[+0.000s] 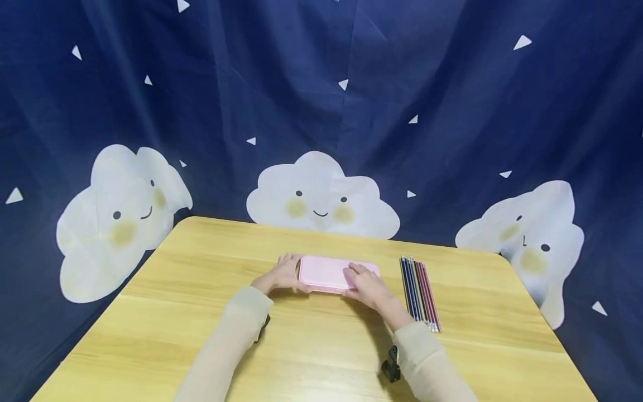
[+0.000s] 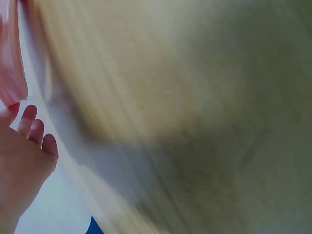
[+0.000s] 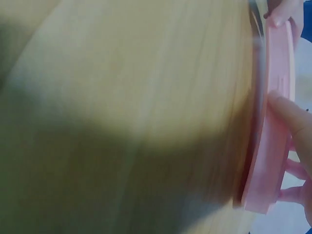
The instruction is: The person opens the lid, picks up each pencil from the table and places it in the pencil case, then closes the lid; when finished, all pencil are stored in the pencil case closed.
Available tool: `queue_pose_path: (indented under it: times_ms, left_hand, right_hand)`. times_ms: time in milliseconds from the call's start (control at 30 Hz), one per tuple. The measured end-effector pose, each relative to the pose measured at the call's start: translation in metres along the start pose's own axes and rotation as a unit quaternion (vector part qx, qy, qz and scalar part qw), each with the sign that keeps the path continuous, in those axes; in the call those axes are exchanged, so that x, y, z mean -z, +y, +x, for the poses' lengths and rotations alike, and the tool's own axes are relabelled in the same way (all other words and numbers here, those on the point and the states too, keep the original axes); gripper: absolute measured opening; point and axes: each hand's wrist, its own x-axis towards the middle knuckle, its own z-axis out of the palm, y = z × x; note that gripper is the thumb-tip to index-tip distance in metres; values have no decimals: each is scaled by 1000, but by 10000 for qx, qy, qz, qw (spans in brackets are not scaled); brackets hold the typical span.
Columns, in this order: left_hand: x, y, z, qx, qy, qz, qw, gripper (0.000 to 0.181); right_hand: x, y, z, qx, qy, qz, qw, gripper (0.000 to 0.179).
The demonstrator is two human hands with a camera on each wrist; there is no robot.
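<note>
A pink case (image 1: 331,272) with rounded corners lies sideways at the middle of the table, its lid down. My left hand (image 1: 285,272) spans its left end, thumb at the front corner and fingers toward the back corner. In the left wrist view the other fingers of that hand (image 2: 24,165) spread loosely beside the case's corner (image 2: 12,73). Over the right part of the case, my right hand (image 1: 369,285) grips it with fingertips on the lid. The right wrist view shows the thumb (image 3: 287,109) against the front wall (image 3: 270,161).
Several pencils (image 1: 418,293), dark blue and dark red, lie side by side to the right of the case, close by the right forearm. The wooden table (image 1: 311,346) reaches back to a dark blue curtain (image 1: 301,67) with cloud prints. Both wrists carry black devices (image 1: 390,365).
</note>
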Motion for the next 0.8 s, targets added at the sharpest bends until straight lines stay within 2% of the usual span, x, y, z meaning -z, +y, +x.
queue_pose_path:
  times_ms: [167,233,333,633,733,800]
  left_hand:
    - [0,3,4,34,181,-976,9951,98]
    - [1,4,4,39,226,-1313,9911,95]
    - [3,5,4,25,266,-1550,9876,93]
    - [6,10,6,146,100,-2022,9792,92]
    - [5,9,6,191,108,-2084,9778,92]
    - [4,9,6,222,141,-2076,9779,93]
  right_hand:
    - [1,10,-1,322,188,-184,9991,59]
    - [0,12,-2,472,368,-451,9972,57]
    - [0,16,-3,785,751,-931,9897,52]
    - [-7,26,0,1610,1837,-1838,9521,39]
    - [-10,29,3,1935,2290,-2083,9310,43]
    - [-13,31,6,2168,2637,-2242,9128,47]
